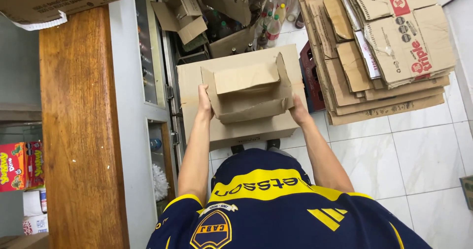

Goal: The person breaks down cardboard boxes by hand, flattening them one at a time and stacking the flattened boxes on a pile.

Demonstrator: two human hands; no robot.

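Mid-carry: left hand (204, 102) and right hand (298, 112) clamped on cardboard box (246, 93); next, steady lowering toward flattened stack (379, 52) at two o'clock.

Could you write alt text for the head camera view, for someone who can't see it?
Seen from above, a person's left hand and right hand hold a small open cardboard box above a larger brown box. A stack of flattened cardboard lies to the right on the white tiled floor.
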